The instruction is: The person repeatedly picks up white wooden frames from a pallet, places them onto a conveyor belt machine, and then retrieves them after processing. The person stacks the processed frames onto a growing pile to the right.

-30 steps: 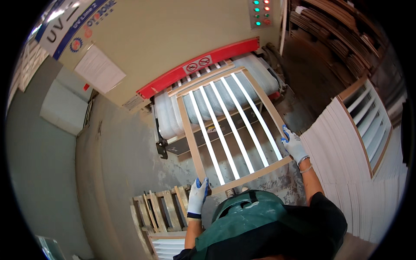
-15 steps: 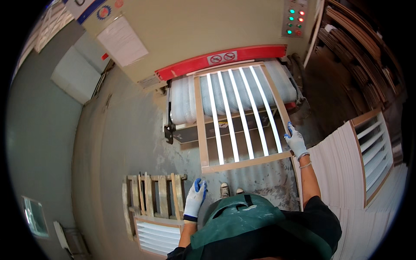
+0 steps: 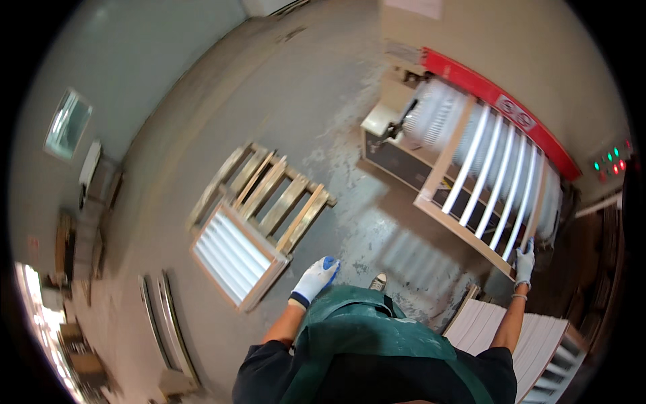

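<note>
I see the floor [image 3: 323, 141] in muted, fairly even light, a soft striped shadow falling on it near the bright white slats [image 3: 494, 182]. Hard glare washes out the lower left edge; the lower right sinks into gloom, below small glowing lamps [image 3: 611, 156]. Blur softens the red bar [image 3: 468, 75], and straight edges bow toward the black rim.

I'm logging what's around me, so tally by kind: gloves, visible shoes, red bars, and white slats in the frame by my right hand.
Gloves: 2, left glove and right glove
Shoe: 1
Red bar: 1
White slats: 5
Total: 9
</note>
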`<state>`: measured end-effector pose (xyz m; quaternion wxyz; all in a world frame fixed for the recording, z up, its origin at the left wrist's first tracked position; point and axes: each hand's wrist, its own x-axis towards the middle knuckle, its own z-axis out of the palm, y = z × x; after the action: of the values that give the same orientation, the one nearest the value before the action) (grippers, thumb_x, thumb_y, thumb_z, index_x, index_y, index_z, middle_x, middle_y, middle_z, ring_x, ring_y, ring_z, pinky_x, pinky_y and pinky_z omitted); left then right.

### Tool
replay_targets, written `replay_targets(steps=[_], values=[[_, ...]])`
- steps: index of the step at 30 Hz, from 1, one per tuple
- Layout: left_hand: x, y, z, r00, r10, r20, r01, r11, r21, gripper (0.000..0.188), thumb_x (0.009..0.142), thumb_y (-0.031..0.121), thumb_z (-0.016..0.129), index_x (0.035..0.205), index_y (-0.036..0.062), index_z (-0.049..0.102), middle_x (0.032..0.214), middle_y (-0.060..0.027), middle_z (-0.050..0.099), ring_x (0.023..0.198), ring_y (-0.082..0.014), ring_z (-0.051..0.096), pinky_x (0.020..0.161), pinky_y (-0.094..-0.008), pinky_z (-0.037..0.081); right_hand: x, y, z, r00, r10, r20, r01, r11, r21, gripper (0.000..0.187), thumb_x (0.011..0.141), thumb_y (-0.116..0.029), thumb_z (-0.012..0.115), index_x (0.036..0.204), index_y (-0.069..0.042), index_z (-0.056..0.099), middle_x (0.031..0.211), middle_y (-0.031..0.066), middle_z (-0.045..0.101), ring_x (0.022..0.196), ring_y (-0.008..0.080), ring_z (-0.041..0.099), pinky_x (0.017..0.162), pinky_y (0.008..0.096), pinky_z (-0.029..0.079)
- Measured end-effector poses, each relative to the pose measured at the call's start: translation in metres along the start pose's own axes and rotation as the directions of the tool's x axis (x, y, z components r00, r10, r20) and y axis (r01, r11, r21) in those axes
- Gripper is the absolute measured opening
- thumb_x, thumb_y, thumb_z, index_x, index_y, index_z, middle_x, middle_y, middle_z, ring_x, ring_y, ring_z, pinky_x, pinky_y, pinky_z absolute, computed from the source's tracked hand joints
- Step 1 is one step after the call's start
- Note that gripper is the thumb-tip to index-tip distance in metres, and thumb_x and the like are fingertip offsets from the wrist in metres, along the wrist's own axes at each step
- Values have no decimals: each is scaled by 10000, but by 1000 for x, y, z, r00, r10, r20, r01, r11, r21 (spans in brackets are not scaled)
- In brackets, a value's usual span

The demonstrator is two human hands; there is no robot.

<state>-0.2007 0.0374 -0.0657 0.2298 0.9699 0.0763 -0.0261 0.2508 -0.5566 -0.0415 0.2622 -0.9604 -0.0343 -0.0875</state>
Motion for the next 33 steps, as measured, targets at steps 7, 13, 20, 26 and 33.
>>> replay_targets(steps=[7,13,20,26,33], values=[[-155,-98,42,713,-674,195,666,562,-491,382,1028,376,516,1151,45,663,1087,-236,673,1043,-406,630,919,-429,497,15,-92,-18,984,-41,-175,-21,942,-336,661,919,-258,692,1467,26,455,1336,266,611,1171,402,628,976,429,494],[-287,-221,98,259,-868,424,909,72,-410,512,976,435,550,1193,-14,666,1210,-245,671,1142,-406,624,967,-430,492,-132,-399,89,939,-343,-35,345,934,96,504,980,-92,614,1456,20,491,1441,189,555,1282,279,554,1113,391,396],[-411,-382,176,-53,-942,330,894,-192,-404,719,914,557,586,1385,16,529,1411,-271,534,1320,-409,510,1108,-461,419,-380,-509,428,332,-267,905,195,958,211,606,861,-210,763,1395,-20,549,1218,146,680,1073,266,682,943,362,528],[-460,-505,195,-356,-883,305,804,-456,-382,821,896,547,619,1425,-55,444,1420,-313,502,1326,-423,502,1126,-448,398,-547,-547,651,178,-234,956,441,887,135,825,794,-388,828,1446,-19,482,1300,201,646,1169,328,646,990,403,505],[-482,-543,275,-307,-899,313,657,-438,-613,576,892,443,673,1157,-66,619,1170,-315,646,1094,-426,623,942,-460,474,-632,-583,777,161,-100,982,468,884,13,802,709,-401,865,1337,-7,560,1201,238,676,1128,365,652,977,430,508]])
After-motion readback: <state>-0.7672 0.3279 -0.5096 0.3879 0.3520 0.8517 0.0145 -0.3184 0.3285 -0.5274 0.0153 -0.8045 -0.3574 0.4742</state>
